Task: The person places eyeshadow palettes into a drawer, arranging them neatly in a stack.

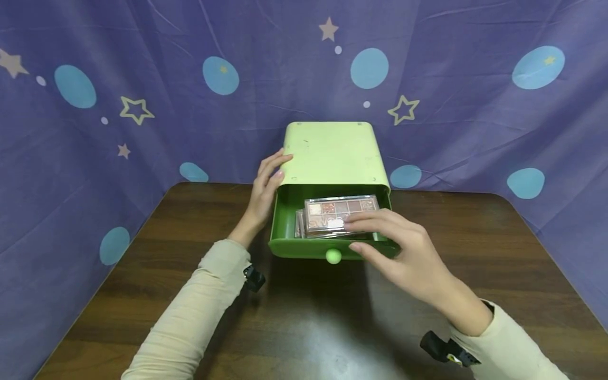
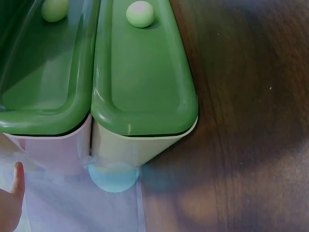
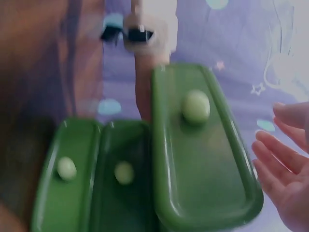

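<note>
A small cabinet with a pale green top (image 1: 332, 153) has its green top drawer (image 1: 296, 248) pulled out. Inside lies a stack of clear-cased eyeshadow palettes (image 1: 328, 207), the top one showing two rows of pans. My left hand (image 1: 264, 192) rests against the cabinet's left side, fingers extended along it; only a fingertip of it (image 2: 18, 179) shows in the left wrist view. Over the drawer's right part, my right hand (image 1: 413, 253) overlaps the top palette. In the right wrist view the fingers of this hand (image 3: 285, 174) are loosely spread, with nothing between them.
Two lower green drawers with round knobs, one (image 3: 67, 193) and another (image 3: 123, 203), are pushed in beneath the open one. The cabinet stands at the back of a dark wooden table (image 1: 304, 327), before a purple curtain (image 1: 285, 63) with stars and blue dots.
</note>
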Demonstrator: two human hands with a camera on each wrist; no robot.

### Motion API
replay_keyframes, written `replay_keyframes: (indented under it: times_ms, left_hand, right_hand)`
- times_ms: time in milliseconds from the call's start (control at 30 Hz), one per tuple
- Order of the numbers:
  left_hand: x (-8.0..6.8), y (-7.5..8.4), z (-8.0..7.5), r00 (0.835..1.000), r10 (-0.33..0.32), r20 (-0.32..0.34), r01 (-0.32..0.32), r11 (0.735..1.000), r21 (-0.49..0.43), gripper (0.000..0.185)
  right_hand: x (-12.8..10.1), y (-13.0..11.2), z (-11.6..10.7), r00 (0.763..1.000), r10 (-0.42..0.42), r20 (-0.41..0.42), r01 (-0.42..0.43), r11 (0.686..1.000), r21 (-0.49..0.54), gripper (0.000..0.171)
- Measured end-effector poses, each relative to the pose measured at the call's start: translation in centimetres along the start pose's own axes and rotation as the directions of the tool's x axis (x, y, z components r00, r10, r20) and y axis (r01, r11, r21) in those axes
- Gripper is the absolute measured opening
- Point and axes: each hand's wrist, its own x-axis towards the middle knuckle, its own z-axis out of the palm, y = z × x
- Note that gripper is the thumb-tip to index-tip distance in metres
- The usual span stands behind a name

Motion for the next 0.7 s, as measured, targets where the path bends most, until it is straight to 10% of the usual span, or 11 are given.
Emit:
replay_keyframes:
  times_ms: [433, 700]
  left_hand:
    - [0.0, 0.2, 0.1, 1.000, -0.006, -0.011, 0.006, 1.000, 0.014, 0.041]
    - [0.0, 0.1, 0.0, 1.000, -0.008, -0.012, 0.008, 1.000, 0.010, 0.041]
  right_hand:
    - [-4.8, -0.9, 3.8, 0.986, 0.154, -0.064, -0.135, 0.962, 0.236, 0.033]
    - [-6.5, 0.3, 5.8, 0.922, 0.373, -0.105, -0.324, 0.891, 0.318, 0.034]
